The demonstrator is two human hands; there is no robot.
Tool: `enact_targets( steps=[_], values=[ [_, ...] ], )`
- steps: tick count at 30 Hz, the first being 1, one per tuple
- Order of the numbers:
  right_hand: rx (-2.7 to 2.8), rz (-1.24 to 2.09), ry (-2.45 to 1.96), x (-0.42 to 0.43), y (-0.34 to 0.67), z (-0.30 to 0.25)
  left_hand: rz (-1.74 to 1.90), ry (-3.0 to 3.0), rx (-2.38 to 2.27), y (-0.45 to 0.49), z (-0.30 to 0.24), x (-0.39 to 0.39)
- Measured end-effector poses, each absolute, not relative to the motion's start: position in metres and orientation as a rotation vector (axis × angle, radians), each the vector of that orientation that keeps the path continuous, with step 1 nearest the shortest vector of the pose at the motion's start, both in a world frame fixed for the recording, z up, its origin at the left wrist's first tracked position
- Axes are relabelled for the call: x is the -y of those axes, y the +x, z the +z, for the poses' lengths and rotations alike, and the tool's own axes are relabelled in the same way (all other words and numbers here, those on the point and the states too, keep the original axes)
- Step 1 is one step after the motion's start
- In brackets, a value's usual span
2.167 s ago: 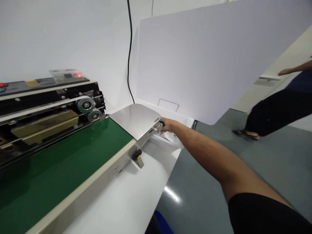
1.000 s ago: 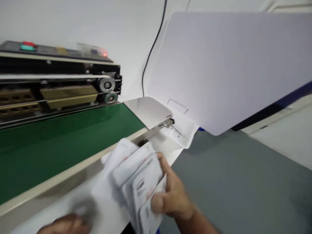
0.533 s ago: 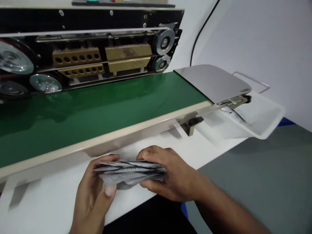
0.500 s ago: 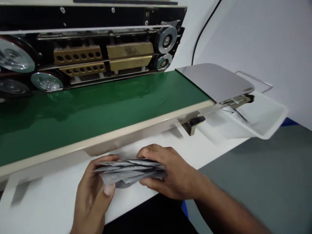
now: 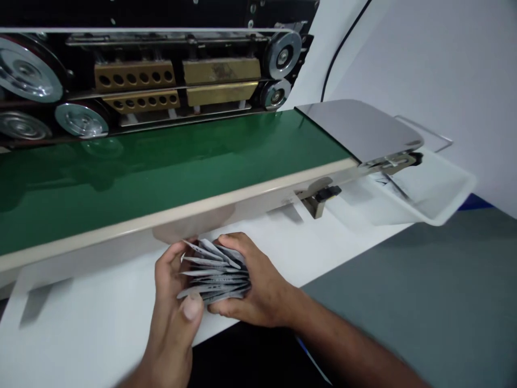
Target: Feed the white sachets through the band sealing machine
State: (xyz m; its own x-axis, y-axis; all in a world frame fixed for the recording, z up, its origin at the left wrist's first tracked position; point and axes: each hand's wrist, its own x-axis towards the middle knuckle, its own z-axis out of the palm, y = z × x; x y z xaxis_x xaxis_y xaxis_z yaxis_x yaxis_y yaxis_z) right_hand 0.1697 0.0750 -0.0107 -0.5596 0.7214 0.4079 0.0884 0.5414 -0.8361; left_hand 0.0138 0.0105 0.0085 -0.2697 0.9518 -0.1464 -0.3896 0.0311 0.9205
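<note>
A stack of thin grey printed packets (image 5: 216,275) is held between both hands, above the white table and in front of the machine. Their edges face me and fan apart toward the left. My left hand (image 5: 173,302) curls round the left end, thumb at the bottom edge and fingers at the top. Gripping the right end is my right hand (image 5: 264,283), its thumb and fingers closed above and below the stack. Whether the packets are filled cannot be seen.
Behind the hands runs a green conveyor belt (image 5: 181,172) with metal rollers (image 5: 283,55) and brass blocks (image 5: 222,71) above it. A metal plate (image 5: 359,129) ends the belt at right, over a white bin (image 5: 440,188) with packets inside. A latch (image 5: 321,199) juts from the white table (image 5: 81,323).
The stack has turned and now shows more separate edges, fanned out. My left hand has moved right and my right hand left, closer together. The view has shifted slightly.
</note>
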Motion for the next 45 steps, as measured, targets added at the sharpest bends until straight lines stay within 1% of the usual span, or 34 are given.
enact_targets(
  steps=[3, 5, 9, 11, 14, 16, 19, 21, 25, 31, 34, 37, 39, 41, 45],
  values=[
    [1.887, 1.115, -0.792, -0.069, 0.175, -0.009, 1.468, 0.597, -1.12, 0.02, 0.013, -0.018],
    [1.756, 1.27, -0.897, -0.064, 0.18, -0.006, 1.407, 0.534, -1.111, 0.02, 0.014, -0.022],
    [1.397, 1.665, -0.814, -0.059, 0.186, 0.002, 1.299, 0.487, -1.106, 0.014, 0.025, -0.02],
    [1.28, 1.806, -0.77, -0.058, 0.188, 0.006, 1.196, 0.445, -1.044, 0.011, 0.032, -0.016],
    [1.256, 1.937, -0.813, -0.056, 0.188, 0.01, 1.051, 0.331, -0.933, 0.009, 0.038, -0.012],
    [1.281, 1.907, -0.943, -0.055, 0.185, 0.014, 1.036, 0.307, -0.899, 0.01, 0.038, -0.012],
    [1.32, 1.689, -1.149, -0.052, 0.177, 0.019, 1.098, 0.325, -0.886, 0.013, 0.034, -0.012],
    [1.358, 1.539, -1.198, -0.051, 0.173, 0.02, 1.121, 0.306, -0.879, 0.016, 0.03, -0.012],
    [1.429, 1.363, -1.174, -0.052, 0.17, 0.018, 1.107, 0.275, -0.9, 0.019, 0.025, -0.011],
    [1.469, 1.287, -1.148, -0.052, 0.163, 0.015, 1.145, 0.229, -0.888, 0.024, 0.024, -0.013],
    [1.405, 1.234, -1.099, -0.043, 0.161, 0.013, 1.163, 0.206, -0.931, 0.025, 0.025, -0.015],
    [1.348, 1.181, -1.022, -0.033, 0.165, 0.009, 1.132, 0.211, -1.008, 0.025, 0.026, -0.016],
    [1.351, 1.13, -1.066, -0.029, 0.169, 0.007, 1.107, 0.219, -0.999, 0.026, 0.026, -0.016],
    [1.338, 1.16, -1.137, -0.027, 0.174, 0.007, 1.097, 0.24, -0.954, 0.025, 0.024, -0.015],
    [1.171, 1.525, -1.087, -0.033, 0.182, 0.014, 1.096, 0.343, -0.864, 0.024, 0.019, -0.013]
  ],
)
